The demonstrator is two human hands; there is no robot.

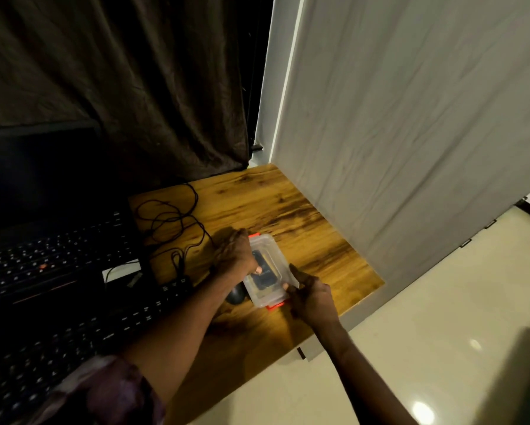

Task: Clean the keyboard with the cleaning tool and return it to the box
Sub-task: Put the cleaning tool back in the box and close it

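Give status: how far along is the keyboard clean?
Done: nothing I can confirm. In hand: left hand and right hand hold the clear box on the table, a dark item inside; opening or closing, unclear. Left: possibly the whole keyboard clean.

A short sleeve (104, 391) covers the upper part of the left arm (171, 320). Its cloth is soft and loose, in dull purple and mauve, mottled with darker and paler patches; the print is too dim and blurred to make out. The cloth gathers in gentle folds, and its edge runs across the arm near the elbow. Below that edge the forearm is bare all the way to the left grip (234, 253). The right arm (364, 372) is bare over all of its length that shows, from the lower edge of the picture up to the right grip (311, 297). Both grips are bare, with the knuckles and fingers uncovered.
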